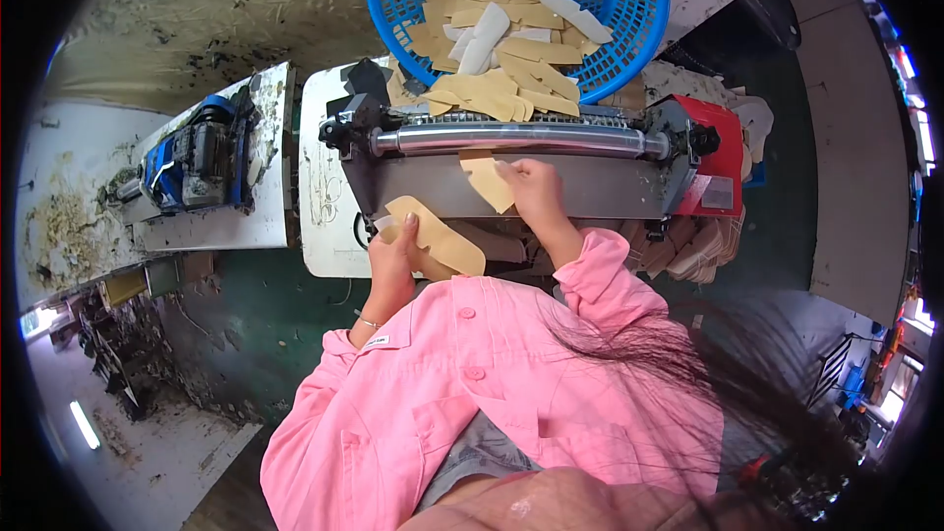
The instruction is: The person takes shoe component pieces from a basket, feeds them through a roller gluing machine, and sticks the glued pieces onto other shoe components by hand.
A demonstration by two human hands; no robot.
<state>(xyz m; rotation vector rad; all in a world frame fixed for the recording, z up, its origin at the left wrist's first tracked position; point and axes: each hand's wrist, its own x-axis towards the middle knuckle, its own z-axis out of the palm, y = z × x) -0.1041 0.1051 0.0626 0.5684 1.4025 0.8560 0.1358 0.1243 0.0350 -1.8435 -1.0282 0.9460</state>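
Observation:
My left hand is closed around several tan shoe-part-like cut pieces, its thumb lying on top of them. A single tan cut piece lies on the grey plate of a roller machine, its far end at the metal roller. Thumb and fingers of my right hand pinch the right edge of that piece. Whether the far end is under the roller cannot be made out.
Behind the roller stands a blue plastic basket with many tan and a few white pieces. The machine has a red side housing. More cut pieces are stacked below right. On the left, a blue-and-black machine sits on a stained table.

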